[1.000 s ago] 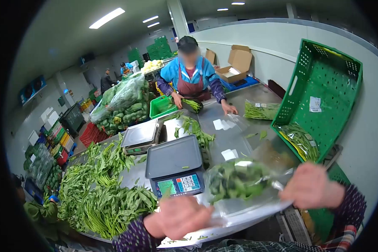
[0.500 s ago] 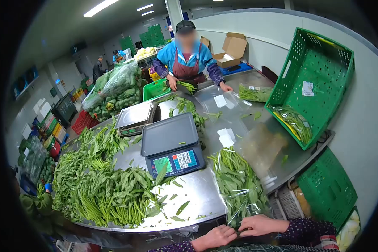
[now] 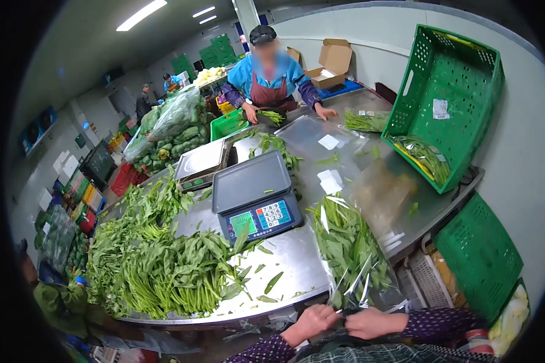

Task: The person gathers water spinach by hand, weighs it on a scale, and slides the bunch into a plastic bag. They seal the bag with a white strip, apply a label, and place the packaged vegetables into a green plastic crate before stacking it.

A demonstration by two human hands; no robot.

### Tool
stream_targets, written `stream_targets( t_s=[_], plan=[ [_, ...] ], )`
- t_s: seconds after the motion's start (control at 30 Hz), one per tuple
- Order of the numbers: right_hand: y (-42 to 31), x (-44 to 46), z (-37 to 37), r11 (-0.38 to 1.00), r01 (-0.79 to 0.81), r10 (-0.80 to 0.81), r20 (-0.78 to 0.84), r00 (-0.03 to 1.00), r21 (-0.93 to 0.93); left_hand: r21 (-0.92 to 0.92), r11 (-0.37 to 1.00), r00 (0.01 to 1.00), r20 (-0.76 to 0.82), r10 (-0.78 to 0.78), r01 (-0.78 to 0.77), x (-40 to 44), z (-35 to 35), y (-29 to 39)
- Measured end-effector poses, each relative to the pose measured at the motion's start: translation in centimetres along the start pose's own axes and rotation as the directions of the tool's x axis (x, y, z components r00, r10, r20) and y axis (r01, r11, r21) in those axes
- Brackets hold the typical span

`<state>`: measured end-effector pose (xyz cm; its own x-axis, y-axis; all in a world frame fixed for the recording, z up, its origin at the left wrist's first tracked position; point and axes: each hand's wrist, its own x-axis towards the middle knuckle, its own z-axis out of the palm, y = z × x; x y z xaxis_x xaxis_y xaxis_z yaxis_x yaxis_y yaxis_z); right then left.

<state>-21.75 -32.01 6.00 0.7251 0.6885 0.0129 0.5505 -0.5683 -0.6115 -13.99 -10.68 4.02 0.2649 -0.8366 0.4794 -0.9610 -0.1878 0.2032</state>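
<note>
A clear plastic bag of leafy greens lies at the front edge of the metal table, its near end between my hands. My left hand is closed on that end of the bag. Close beside it, my right hand pinches the same end. Left of the bag stands a digital scale with a bare tray. Loose greens are heaped on the left part of the table.
Across the table a co-worker holds greens in one hand. A tilted green crate with bagged greens stands at the right. A second scale, white labels and a bagged bunch lie on the table. Another green crate is lower right.
The blurred bag has come to rest upright along the table edge, and my hands have drawn together at its near end. The co-worker's hand has lifted off the plastic.
</note>
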Motion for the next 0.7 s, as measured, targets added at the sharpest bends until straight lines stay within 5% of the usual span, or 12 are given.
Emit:
stream_targets(
  t_s=[0.03,0.07,0.1,0.13,0.2,0.43,0.47,0.5,0.57,0.6,0.67,0.7],
  plan=[
    [3.1,-3.1,3.0,0.919,0.287,-0.295,0.012,0.955,-0.271,-0.006,1.000,1.000,0.007,-0.024,0.024,-0.1,-0.2,-0.1],
    [4.8,-8.5,3.3,0.986,-0.104,0.140,0.313,0.939,-0.129,0.004,0.999,0.998,0.037,-0.054,0.053,-0.9,-1.0,-0.3],
    [5.4,-12.1,3.4,0.869,-0.479,0.440,0.631,0.639,-0.122,-0.051,0.999,0.999,0.044,-0.011,0.013,-1.8,-1.7,0.0],
    [5.3,-15.3,3.7,0.778,-0.609,0.542,0.659,0.521,-0.158,-0.108,0.994,1.000,0.022,0.021,-0.019,-1.9,-1.3,0.6],
    [4.1,-19.3,5.2,0.690,-0.724,0.634,0.488,0.599,-0.007,-0.096,0.992,0.994,-0.081,0.074,-0.082,-2.6,-0.4,1.2],
    [4.8,-19.1,6.3,0.648,-0.692,0.686,0.150,0.712,0.319,-0.148,0.989,0.989,0.151,0.000,0.022,-2.6,-2.7,1.6],
    [8.3,-21.7,11.4,0.696,-0.718,0.717,0.025,0.696,0.012,-0.115,0.993,0.993,0.119,0.019,-0.006,-2.1,-3.6,1.8],
    [6.0,-17.8,6.3,0.599,-0.801,0.801,0.044,0.598,-0.009,-0.109,0.994,0.985,0.172,0.009,0.010,-2.3,-4.5,2.3],
    [5.8,-16.6,3.6,0.658,-0.747,0.752,-0.150,0.642,0.095,-0.020,0.999,0.988,0.146,0.042,-0.039,-2.8,-4.8,1.9],
    [5.7,-16.2,2.5,0.516,-0.857,0.856,-0.020,0.516,-0.008,0.021,0.999,0.993,0.108,0.046,-0.049,-3.5,-4.9,1.8],
    [7.1,-17.1,4.0,0.575,-0.725,0.690,-0.251,0.679,-0.379,0.079,0.996,0.997,0.071,0.026,-0.032,-5.3,-3.8,0.2],
    [6.7,-16.4,2.3,0.541,-0.772,0.735,-0.259,0.627,-0.334,0.132,0.991,0.997,0.062,-0.045,0.036,-5.7,-3.2,0.0]
  ],
)
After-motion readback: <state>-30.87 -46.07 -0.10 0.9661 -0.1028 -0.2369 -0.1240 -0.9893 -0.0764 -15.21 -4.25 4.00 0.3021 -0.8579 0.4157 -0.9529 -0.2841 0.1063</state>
